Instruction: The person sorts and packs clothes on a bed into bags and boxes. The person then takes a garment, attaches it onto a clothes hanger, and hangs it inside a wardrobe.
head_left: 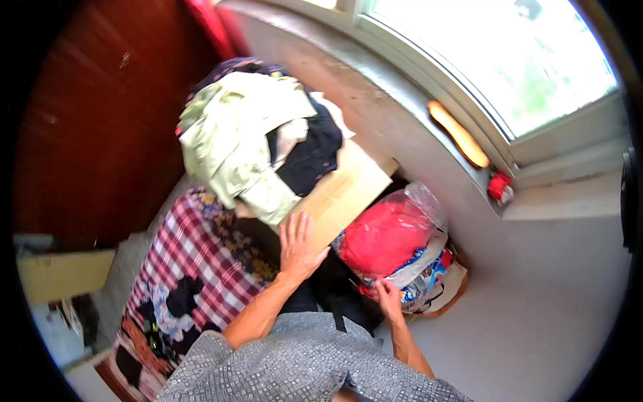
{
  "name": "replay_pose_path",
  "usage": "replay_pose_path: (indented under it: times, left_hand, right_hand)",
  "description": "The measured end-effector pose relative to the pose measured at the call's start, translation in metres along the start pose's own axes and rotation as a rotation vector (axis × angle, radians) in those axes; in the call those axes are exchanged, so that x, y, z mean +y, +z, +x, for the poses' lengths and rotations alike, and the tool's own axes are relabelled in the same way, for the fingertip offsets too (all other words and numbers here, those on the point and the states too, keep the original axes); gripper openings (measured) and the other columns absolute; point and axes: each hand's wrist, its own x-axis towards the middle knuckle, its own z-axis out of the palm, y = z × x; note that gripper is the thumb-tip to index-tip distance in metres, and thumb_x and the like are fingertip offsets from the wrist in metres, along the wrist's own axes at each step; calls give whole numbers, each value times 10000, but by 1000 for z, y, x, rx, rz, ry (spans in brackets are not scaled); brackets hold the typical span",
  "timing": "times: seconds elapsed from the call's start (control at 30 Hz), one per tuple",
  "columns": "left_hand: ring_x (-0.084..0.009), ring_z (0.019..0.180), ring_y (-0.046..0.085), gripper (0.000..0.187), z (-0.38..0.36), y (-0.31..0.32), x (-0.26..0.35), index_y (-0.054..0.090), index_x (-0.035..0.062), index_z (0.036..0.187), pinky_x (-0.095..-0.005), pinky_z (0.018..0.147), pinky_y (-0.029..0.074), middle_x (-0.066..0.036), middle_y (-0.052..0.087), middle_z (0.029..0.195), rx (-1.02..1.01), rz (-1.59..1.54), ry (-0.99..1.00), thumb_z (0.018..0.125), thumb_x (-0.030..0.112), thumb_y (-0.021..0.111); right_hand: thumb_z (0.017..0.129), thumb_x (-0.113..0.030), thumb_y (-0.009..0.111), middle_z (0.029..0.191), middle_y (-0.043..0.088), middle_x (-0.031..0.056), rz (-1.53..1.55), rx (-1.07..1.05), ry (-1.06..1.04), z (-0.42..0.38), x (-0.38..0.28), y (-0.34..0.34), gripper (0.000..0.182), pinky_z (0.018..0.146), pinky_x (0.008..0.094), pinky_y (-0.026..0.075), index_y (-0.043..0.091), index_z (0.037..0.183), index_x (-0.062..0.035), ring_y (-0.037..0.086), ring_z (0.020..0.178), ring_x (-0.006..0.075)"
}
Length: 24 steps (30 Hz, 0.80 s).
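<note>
Cardboard (351,184), pale brown, one piece, head view: slanting between a heap of clothes (238,134) and a red bundle (380,241), its upper part under dark cloth; loose sheet or box top, I cannot tell which. My left hand (299,249): open, fingers extended, resting on the near end of the cardboard, just beside the hem of a pale green garment (214,114). My right hand (390,303): fingers bent, at the lower edge of the red bundle; whether it pinches the cloth or merely touches it, I cannot tell. Handling note, my judgement: the left does best with light, even pressure, since a hard push at one end could tip the cardboard and slide the heap; the right does best with a full grasp from beneath, as thin film may slip or tear. Containers: clear plastic film (426,203), crumpled, over the far side of the red bundle; one pale holder with a brown rim (462,293), near the wall (536,288), with patterned pieces (418,285) in white, blue and red packed at it, type uncertain. Heap contents: pale green garment uppermost, black garment (311,157) beside it.
</note>
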Motion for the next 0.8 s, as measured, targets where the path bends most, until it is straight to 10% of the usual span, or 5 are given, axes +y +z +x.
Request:
replay_pose_path:
  times: [0.17,0.27,0.47,0.8]
  left_hand:
    - [-403,1511,179,1029,-5,4,-7,257,9,1554,-585,1230,126,-172,255,1623,67,-103,-1,796,471,777]
    - [-382,1520,163,1026,-7,0,-8,265,18,1554,-564,1246,109,-157,241,1630,64,-141,-26,787,461,783]
    - [-355,1534,125,1084,-12,10,-11,218,13,1572,-525,1264,67,-143,202,1649,81,-128,-60,784,520,762]
    - [-359,1506,200,1059,-17,2,-19,390,-45,1479,-526,1262,101,-184,306,1593,128,-218,-43,702,555,787]
  right_hand:
    - [958,-145,677,1139,701,166,-409,71,-666,37,-172,66,310,926,351,518,655,1198,50,655,1047,232]
    - [896,-188,745,1344,571,260,-949,201,-1334,94,-245,104,491,1072,505,421,579,1320,-5,533,1237,434]
    - [906,-459,679,1517,421,269,-1424,88,-1167,134,-238,142,653,1140,555,314,535,1441,-113,367,1390,490]
    - [927,-428,669,1477,429,325,-1546,-67,-1141,135,-252,143,673,1186,507,276,489,1437,-27,373,1394,471]
